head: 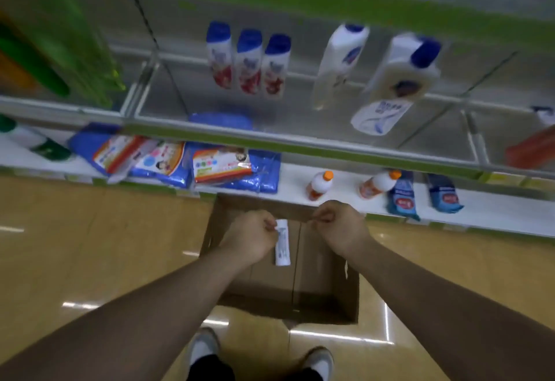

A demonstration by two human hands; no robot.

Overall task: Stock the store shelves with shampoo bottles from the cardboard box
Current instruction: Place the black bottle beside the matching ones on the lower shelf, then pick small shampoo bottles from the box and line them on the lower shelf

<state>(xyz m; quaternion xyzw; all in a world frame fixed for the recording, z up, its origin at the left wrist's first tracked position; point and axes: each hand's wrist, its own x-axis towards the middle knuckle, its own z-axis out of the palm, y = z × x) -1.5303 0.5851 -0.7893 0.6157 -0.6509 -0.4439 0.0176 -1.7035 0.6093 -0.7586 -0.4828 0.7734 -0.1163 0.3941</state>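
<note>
Glossy tan floor [90,245] runs up to a store shelf unit, and an open cardboard box [351,290] sits on it at the unit's foot.

Directly above the box, the fingers [268,225] of your left hand [249,236] are curled around the top end of a small white bottle [282,245]. The bottle hangs over the box's open middle, its long side pointing back toward you. Just to the right of it, also above the box, your right hand [341,229] has its fingertips curled in against the thumb. The blur hides whether they pinch anything. Both bare forearms reach in from the near side of the box, and your two shoes [204,350] stand just behind it.

Beyond the box, the lowest shelf [300,176] holds a heap of blue packets [216,167] to the left. To the right are two small orange-capped bottles [319,185] and two blue pouches [402,197].

Higher above the box, on the next shelf, three small blue-capped bottles [249,62] stand side by side. Two larger white bottles [339,65] with blue caps stand to their right.
</note>
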